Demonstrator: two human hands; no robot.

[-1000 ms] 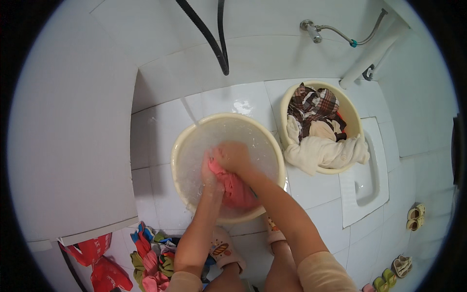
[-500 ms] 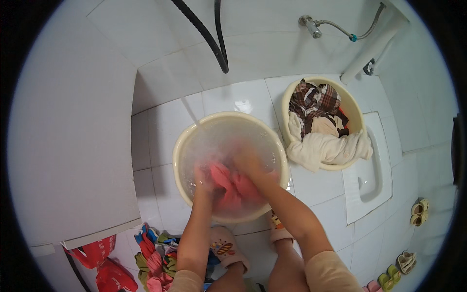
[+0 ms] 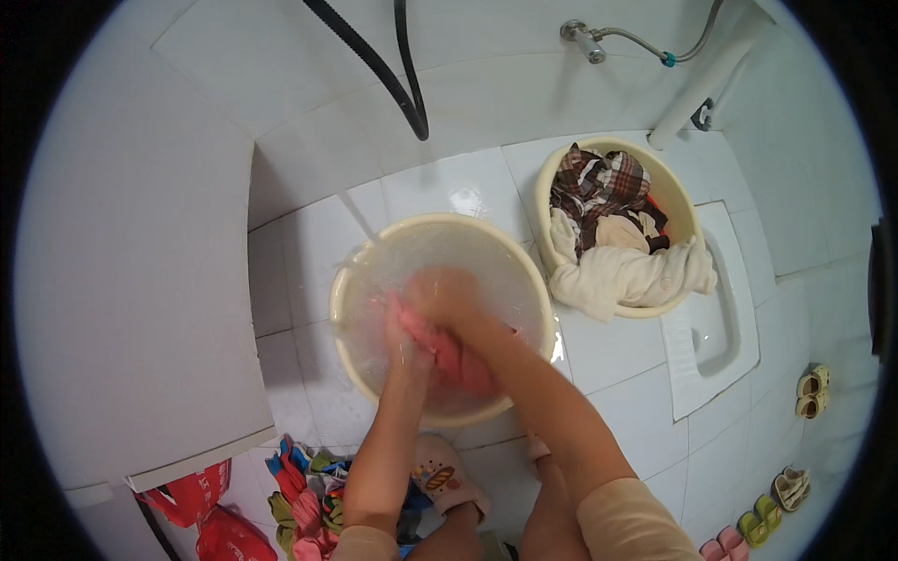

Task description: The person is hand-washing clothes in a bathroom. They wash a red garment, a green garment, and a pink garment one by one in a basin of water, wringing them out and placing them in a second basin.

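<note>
A cream plastic basin of cloudy water stands on the floor in front of me, and a stream of water falls in at its far left. Wet pink cloth lies partly under the surface. My left hand is closed round a bunched part of this cloth at the basin's left. Across it reaches my right hand, blurred and pressed onto the cloth beside the left one; its fingers are mostly smeared. The garment's kind cannot be made out.
At the right, a second cream basin holds plaid and cream clothes beside a squat toilet. A clothes heap and red bags lie lower left. A black hose hangs above. Several sandals line the right.
Both hands have come closer together over the basin, my right hand moving left. The pink cloth is now gathered between them and lifted higher. The view has shifted slightly.
</note>
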